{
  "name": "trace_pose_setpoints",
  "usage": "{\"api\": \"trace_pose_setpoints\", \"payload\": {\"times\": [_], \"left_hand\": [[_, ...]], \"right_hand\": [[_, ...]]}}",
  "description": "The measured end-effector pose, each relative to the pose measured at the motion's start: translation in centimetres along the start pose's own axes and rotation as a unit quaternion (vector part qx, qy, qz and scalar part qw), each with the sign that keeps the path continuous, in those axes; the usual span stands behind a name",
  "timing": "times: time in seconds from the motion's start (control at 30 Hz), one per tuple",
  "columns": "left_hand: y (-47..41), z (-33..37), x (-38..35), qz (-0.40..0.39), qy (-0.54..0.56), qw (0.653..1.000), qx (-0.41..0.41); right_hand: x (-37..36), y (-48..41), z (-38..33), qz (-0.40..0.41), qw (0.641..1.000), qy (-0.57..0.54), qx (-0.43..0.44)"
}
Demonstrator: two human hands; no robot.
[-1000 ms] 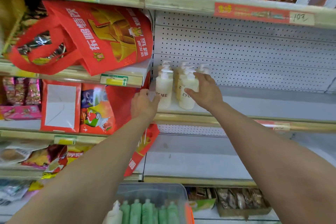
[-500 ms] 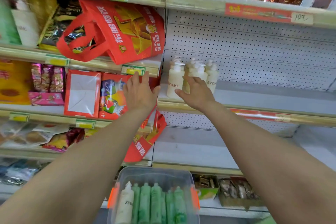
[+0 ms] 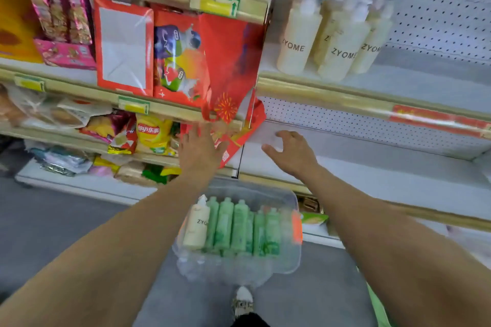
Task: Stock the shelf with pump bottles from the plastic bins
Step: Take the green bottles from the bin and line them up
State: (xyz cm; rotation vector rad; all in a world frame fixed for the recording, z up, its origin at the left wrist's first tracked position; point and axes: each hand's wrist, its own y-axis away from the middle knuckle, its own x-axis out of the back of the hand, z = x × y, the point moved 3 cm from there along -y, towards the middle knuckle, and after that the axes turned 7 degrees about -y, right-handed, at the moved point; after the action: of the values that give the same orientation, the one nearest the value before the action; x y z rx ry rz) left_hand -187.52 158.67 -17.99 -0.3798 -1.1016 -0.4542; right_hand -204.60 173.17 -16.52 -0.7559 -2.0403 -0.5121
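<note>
L hand (image 3: 199, 152), R hand (image 3: 293, 154) empty; bin (image 3: 239, 271) of pump bottles (image 3: 225, 225) below.

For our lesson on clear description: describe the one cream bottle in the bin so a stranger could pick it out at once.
On the floor before the shelves stands a clear bin with orange latches, holding a row of bottles. The cream bottle is at the row's left end: the only pale one, with dark letters, beside green bottles.
</note>
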Motion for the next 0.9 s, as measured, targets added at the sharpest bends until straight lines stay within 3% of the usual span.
{"api": "trace_pose_setpoints", "payload": {"times": [0.17,0.33,0.43,0.57,0.77,0.9], "left_hand": [[1.9,-6.0,-9.6,-0.144,0.050,0.983,0.103],[5.9,-10.7,-18.3,-0.257,0.088,0.937,0.218],[7.7,-12.6,-22.0,-0.269,0.072,0.924,0.262],[8.4,-13.4,-25.0,-0.236,0.011,0.921,0.308],[7.8,-13.0,-27.5,-0.240,-0.123,0.913,0.307],[8.3,-13.5,-27.8,-0.219,-0.181,0.921,0.268]], "right_hand": [[-10.4,-0.9,5.4,-0.144,0.985,-0.025,-0.090],[-20.1,-0.5,10.6,-0.250,0.950,-0.062,-0.176],[-24.8,-0.5,13.4,-0.298,0.920,-0.081,-0.240],[-29.2,-1.0,16.0,-0.294,0.887,-0.134,-0.329],[-34.0,-1.3,18.2,-0.284,0.846,-0.210,-0.400],[-35.2,-1.9,18.7,-0.249,0.865,-0.180,-0.397]]}}
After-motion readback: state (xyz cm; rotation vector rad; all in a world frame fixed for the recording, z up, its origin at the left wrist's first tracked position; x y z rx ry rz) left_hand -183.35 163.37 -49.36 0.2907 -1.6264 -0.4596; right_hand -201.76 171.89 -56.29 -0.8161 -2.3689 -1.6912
